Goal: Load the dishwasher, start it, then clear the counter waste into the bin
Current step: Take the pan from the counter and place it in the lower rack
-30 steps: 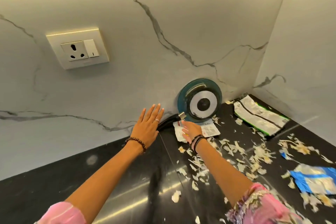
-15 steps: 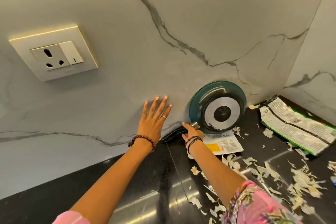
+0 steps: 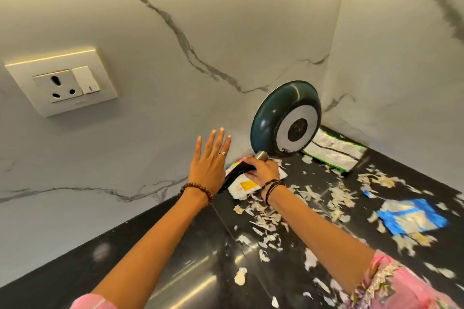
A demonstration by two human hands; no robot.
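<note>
A teal frying pan [image 3: 268, 118] stands on its edge near the corner of the marble wall, its silver and black base facing me. My right hand [image 3: 263, 170] grips the pan's black handle [image 3: 233, 175] just behind the metal collar. My left hand [image 3: 209, 160] is held flat with straight fingers in front of the wall, left of the handle, holding nothing. Peel scraps [image 3: 336, 195] litter the black counter [image 3: 195, 246]. A white and yellow wrapper [image 3: 242, 185] lies under the handle.
A green-edged silver packet [image 3: 336, 150] lies in the corner behind the pan. A blue and silver packet [image 3: 411, 216] lies at the right. A wall socket with a switch [image 3: 62, 83] sits at upper left. Marble walls close the back and right side.
My right hand has closed round the pan handle and the pan has lifted and tilted away from the wall. My left hand stays flat by the wall.
</note>
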